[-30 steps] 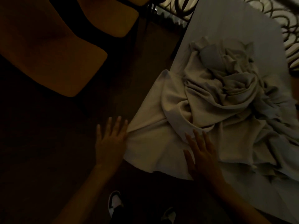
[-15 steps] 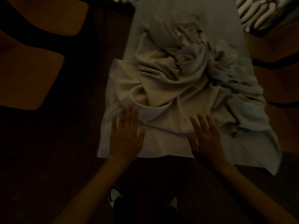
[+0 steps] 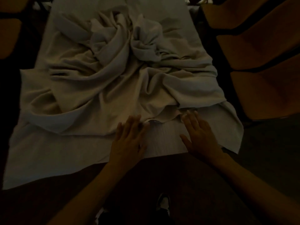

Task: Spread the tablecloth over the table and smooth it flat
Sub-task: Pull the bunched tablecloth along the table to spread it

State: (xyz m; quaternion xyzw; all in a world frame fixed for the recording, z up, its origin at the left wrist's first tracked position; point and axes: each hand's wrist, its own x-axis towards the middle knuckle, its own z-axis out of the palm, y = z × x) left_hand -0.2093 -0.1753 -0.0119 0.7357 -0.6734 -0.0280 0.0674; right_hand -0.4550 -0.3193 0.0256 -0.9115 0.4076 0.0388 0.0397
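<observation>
Both hands moved fwd: left hand (image 3: 129,140) & right hand (image 3: 200,135), fingers straight, flat on tablecloth (image 3: 100,88); no writing.

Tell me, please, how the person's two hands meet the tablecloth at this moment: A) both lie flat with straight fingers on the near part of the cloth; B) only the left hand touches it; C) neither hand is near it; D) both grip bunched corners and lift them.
A: the left hand and the right hand lie flat, fingers straight, on the near strip of the tablecloth, whose middle is bunched.
</observation>
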